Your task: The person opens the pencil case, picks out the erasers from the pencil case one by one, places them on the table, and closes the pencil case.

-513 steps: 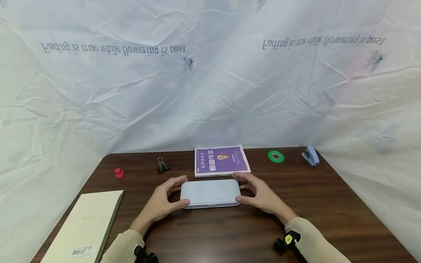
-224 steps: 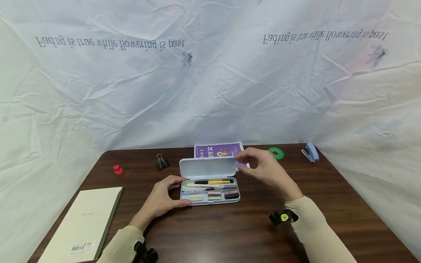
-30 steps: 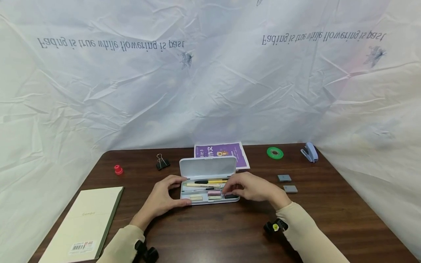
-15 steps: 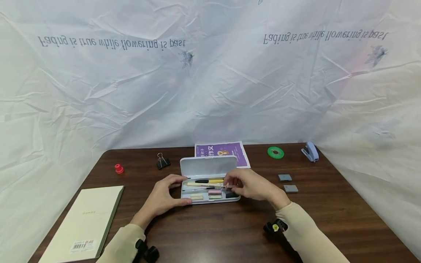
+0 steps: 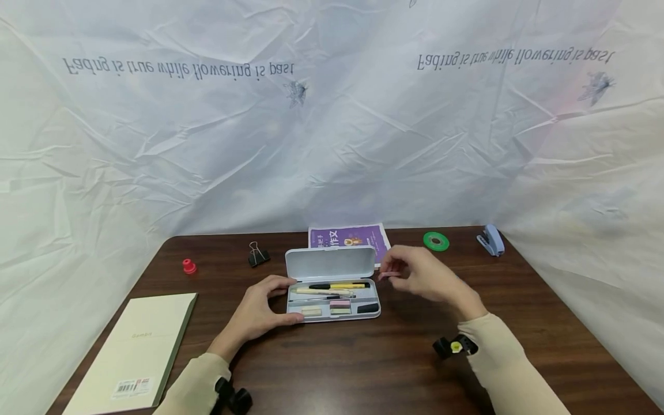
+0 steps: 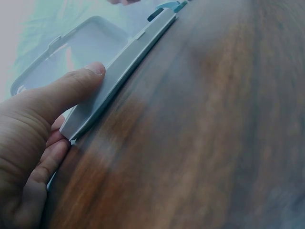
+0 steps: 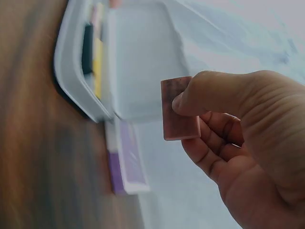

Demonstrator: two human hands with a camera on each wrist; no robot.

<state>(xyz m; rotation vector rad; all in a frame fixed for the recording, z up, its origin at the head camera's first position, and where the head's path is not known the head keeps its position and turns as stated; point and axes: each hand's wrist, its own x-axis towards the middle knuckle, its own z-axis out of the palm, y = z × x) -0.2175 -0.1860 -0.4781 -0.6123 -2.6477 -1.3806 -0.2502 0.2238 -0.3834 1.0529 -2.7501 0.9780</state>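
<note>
A pale grey pencil case (image 5: 329, 264) lies on the table with its lid raised. My left hand (image 5: 259, 308) holds its left end, thumb at the front edge and fingers behind. Between the thumb and fingers of my right hand (image 5: 427, 275) is a small reddish-pink eraser (image 7: 180, 109), held in the air just right of the case. Inside the case lie a yellow-and-black pen (image 5: 339, 286), a cream pen (image 5: 321, 291) and a thinner pen. The front compartments hold a white eraser (image 5: 311, 311), a pink-and-white one (image 5: 339, 306) and a black one (image 5: 368, 308).
Behind the case lies a purple book (image 5: 383, 242). A green tape roll (image 5: 436, 241) and a blue stapler (image 5: 490, 241) are at the back right. Leftward are a black binder clip (image 5: 258, 257), a red knob-like piece (image 5: 189, 266) and a cream notebook (image 5: 132, 351).
The lid was raised earlier, and two grey blocks came to lie on the right, now behind my right hand. That hand has just lifted the pink eraser out, up and right. My left hand stays.
</note>
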